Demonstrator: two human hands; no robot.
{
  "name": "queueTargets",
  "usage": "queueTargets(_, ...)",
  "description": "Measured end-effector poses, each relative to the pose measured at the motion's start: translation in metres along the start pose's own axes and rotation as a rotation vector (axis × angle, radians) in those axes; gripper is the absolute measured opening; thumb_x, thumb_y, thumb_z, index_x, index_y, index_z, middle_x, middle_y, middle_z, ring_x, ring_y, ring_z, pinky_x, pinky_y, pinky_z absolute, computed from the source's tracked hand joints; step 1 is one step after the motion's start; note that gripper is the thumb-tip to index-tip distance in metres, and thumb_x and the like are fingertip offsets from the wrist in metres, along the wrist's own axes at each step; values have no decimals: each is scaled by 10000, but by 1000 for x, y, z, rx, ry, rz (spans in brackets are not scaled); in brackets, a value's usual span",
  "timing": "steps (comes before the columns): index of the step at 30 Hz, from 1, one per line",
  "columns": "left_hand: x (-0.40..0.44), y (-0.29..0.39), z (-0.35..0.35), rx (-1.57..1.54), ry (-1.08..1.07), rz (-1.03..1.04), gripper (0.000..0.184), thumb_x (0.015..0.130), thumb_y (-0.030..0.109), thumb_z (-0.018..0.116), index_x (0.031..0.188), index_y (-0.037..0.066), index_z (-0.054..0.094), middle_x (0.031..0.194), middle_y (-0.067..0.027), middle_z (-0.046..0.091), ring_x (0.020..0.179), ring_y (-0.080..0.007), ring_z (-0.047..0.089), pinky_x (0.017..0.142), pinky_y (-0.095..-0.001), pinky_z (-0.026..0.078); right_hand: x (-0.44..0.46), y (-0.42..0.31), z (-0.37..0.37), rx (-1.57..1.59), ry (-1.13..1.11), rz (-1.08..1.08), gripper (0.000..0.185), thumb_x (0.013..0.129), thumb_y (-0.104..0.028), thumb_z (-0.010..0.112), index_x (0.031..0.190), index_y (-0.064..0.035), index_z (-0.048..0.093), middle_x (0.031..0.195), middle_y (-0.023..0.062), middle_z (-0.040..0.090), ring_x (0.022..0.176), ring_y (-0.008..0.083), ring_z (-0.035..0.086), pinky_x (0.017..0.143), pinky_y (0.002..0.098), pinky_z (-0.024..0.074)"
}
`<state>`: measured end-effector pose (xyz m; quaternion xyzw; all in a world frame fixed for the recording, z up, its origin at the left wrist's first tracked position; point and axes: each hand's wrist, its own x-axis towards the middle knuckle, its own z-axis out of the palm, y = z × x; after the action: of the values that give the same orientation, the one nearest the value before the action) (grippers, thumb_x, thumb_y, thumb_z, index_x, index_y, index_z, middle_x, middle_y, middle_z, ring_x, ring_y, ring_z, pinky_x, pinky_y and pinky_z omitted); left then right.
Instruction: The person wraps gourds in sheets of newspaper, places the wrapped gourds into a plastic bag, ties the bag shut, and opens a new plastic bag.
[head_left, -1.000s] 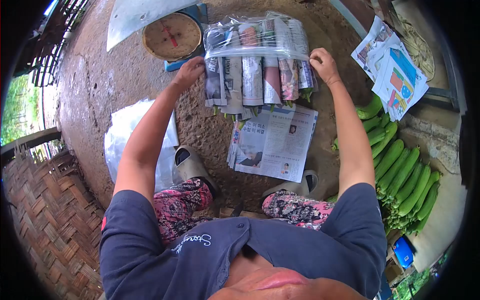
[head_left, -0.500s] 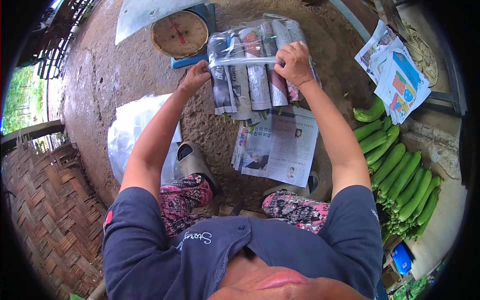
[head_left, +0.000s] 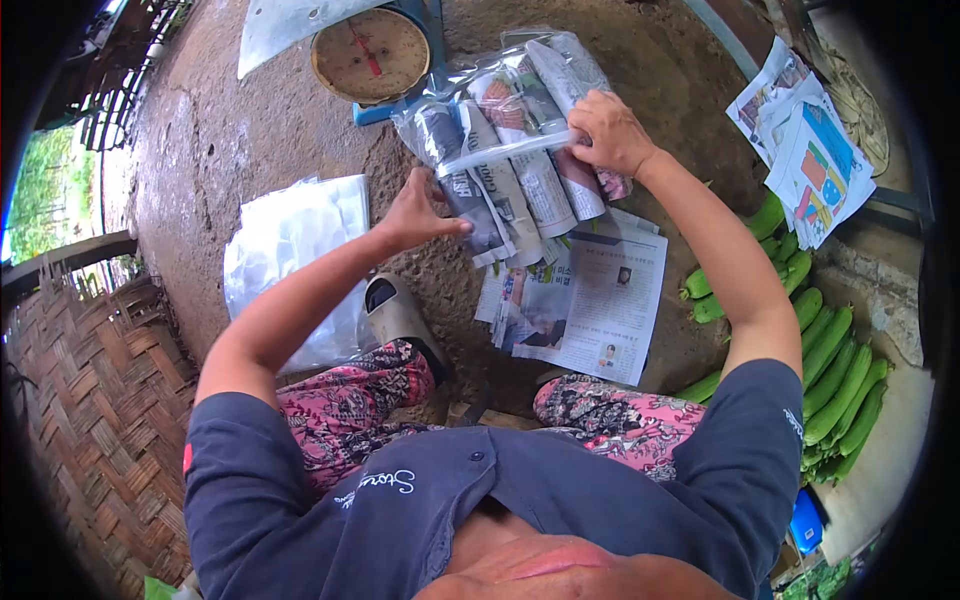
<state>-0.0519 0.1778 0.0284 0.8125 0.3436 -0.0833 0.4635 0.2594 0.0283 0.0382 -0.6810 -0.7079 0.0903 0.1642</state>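
Lying nearest, at the right, long green vegetables [head_left: 840, 375] are bare, with no paper round them; flat newspaper sheets [head_left: 615, 290] lie unrolled below the newspaper rolls [head_left: 545, 200]; the left hand [head_left: 413, 215] is spread at the leftmost roll, contact unclear; the rolls are already wrapped, but only partly inside the clear bag [head_left: 515, 151], lower ends jutting out; the right hand [head_left: 612, 130] pinches its edge.

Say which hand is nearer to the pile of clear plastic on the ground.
Left. The left hand is just right of the plastic pile, beside the newspaper-wrapped rolls. The right hand is farther off, across those rolls, gripping the plastic bag over them.
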Motion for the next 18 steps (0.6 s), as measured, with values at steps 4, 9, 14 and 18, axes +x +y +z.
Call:
queueTargets(4, -2, -4, 4, -47, 14, -13, 947, 518, 397, 902, 1197, -42, 408, 1028, -137, 561, 960, -214, 570, 866, -336, 464, -4, -1, 11, -13, 86, -47, 169, 651, -194, 660, 708, -105, 528, 771, 33, 538, 824, 241, 519, 788, 366, 423)
queueTargets(9, -2, -33, 28, -225, 62, 131, 771, 530, 346, 904, 1065, -25, 489, 881, -92, 581, 829, -165, 563, 771, -311, 474, -10, -3, -1, 160, 135, -109, 134, 717, -200, 629, 757, -89, 566, 799, 60, 555, 835, 257, 532, 772, 367, 439)
queueTargets(14, -10, -20, 22, 94, 152, 165, 532, 515, 343, 885, 709, 21, 508, 776, -138, 589, 746, -275, 562, 707, -379, 456, -30, 61, -4, 197, 322, 263, 218, 764, -69, 553, 975, -72, 609, 988, 94, 608, 989, 290, 569, 874, 368, 462)
queueTargets(18, -14, -19, 22, 86, 101, 216, 429, 584, 267, 863, 706, 28, 529, 803, -100, 598, 809, -232, 571, 749, -342, 453, -52, 112, 17, 358, 55, 374, 389, 791, -22, 547, 1168, -102, 596, 1204, 99, 592, 1094, 266, 571, 968, 338, 440)
